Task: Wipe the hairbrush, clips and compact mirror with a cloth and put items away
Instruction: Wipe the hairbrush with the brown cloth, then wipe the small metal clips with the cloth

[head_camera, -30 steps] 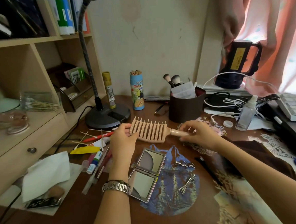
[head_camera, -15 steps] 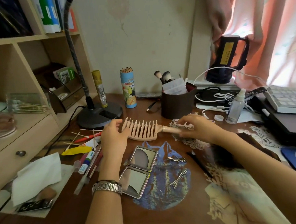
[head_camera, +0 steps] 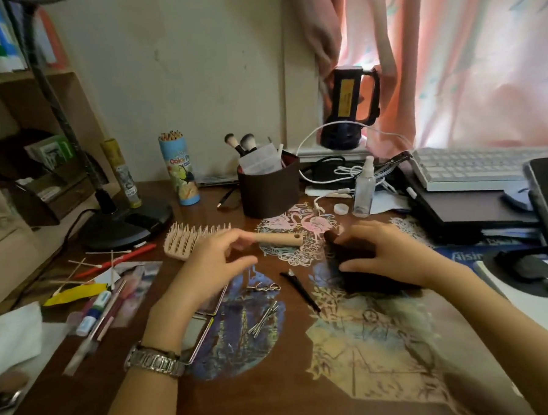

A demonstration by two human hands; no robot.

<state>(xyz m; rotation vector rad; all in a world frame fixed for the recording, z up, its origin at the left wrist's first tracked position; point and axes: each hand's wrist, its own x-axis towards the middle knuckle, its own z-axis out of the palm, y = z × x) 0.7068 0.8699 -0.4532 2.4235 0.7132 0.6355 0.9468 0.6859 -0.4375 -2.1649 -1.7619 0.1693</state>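
Hairbrush (head_camera: 204, 239): peach, vented, bristles up, lying on the desk (head_camera: 260, 398) far of centre; wooden handle pointing right. My left hand (head_camera: 212, 267) is over its neck, index finger reaching along the handle, thumb below; the view is blurred, so I cannot tell whether I grip it or only touch it.

Dark cloth (head_camera: 362, 272): bunched on the desk right of centre, just right of the handle's end. My right hand (head_camera: 386, 255) grasps it, fingers curled over the top, thumb pressed into the near side.

Compact mirror (head_camera: 202, 325): open, near of my left hand, partly hidden under that wrist.

Hair clips (head_camera: 265, 317): loose metal group on the blue sticker, between my forearms; a second small group (head_camera: 265, 287) lies just far of them.

Black clip (head_camera: 299, 290): slim, diagonal, between the metal clips and the cloth.

Brown brush pot (head_camera: 268, 191): far of the hairbrush handle, makeup brushes standing in it.

Spray bottle (head_camera: 364, 191): clear, upright, far of my right hand, its white cap (head_camera: 341, 208) just left of it.

Lamp base (head_camera: 124, 224): black, far left.
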